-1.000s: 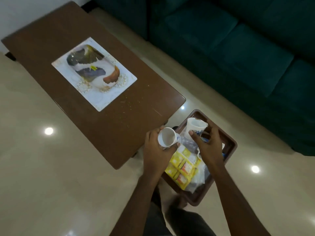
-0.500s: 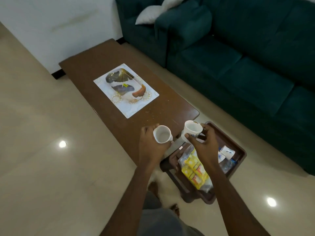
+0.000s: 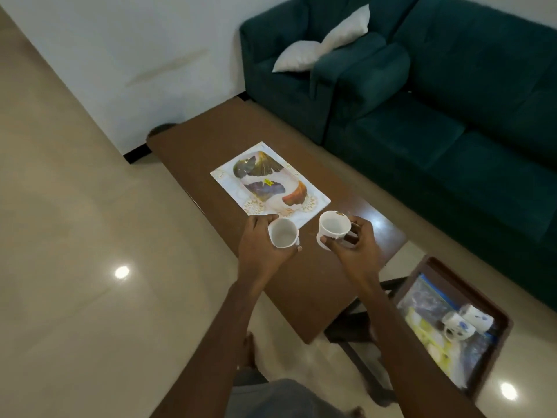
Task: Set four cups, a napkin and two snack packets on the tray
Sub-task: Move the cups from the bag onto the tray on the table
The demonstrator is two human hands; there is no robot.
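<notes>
Left hand point(image 3: 262, 245) wrapped around a plain white ceramic cup point(image 3: 282, 233), right hand point(image 3: 352, 248) gripping a second white cup with a dark pattern point(image 3: 333, 226), both held upright above the long brown wooden table point(image 3: 301, 282), near the printed rectangular placemat point(image 3: 269, 184). Low at right, brown wooden tray point(image 3: 498, 345) carrying two white blue-flowered cups point(image 3: 467, 322) lying on yellow snack packets point(image 3: 428, 330). Napkin not distinguishable.

The room is dim with soft light from above, and round white glare spots shine on the glossy floor point(image 3: 75, 251) and on the brown table point(image 3: 301, 276). The tray point(image 3: 500, 324) at the lower right is blurred, and straight lines bend towards the edges.
</notes>
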